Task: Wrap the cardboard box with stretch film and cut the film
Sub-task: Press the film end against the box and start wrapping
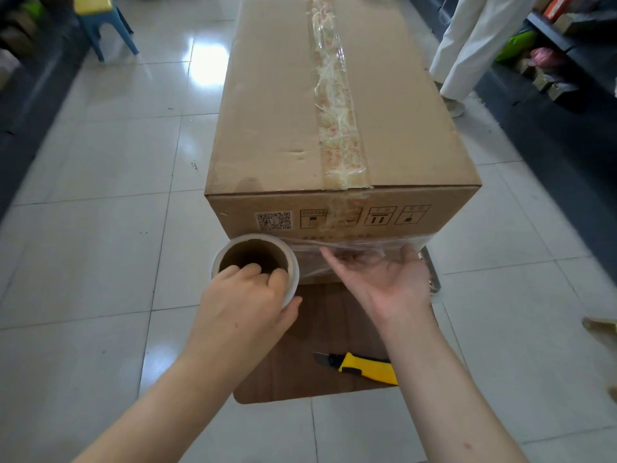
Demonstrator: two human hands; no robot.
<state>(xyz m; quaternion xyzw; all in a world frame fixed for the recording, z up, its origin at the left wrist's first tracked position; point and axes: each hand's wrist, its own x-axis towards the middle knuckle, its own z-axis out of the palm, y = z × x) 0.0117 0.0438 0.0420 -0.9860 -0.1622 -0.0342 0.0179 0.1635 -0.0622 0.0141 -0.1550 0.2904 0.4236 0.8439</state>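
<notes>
Outwardly, the cardboard box [277, 105] bears a QR code [273, 221] and symbols [380, 216].

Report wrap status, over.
Left hand grips stretch film roll. Right hand open against film on cardboard box. Utility knife lies untouched, clear of the wrap.

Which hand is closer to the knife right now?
Right. The right hand lies open against the film on the box, straight beyond the knife. The left hand grips the roll, off to the knife's left.
</notes>
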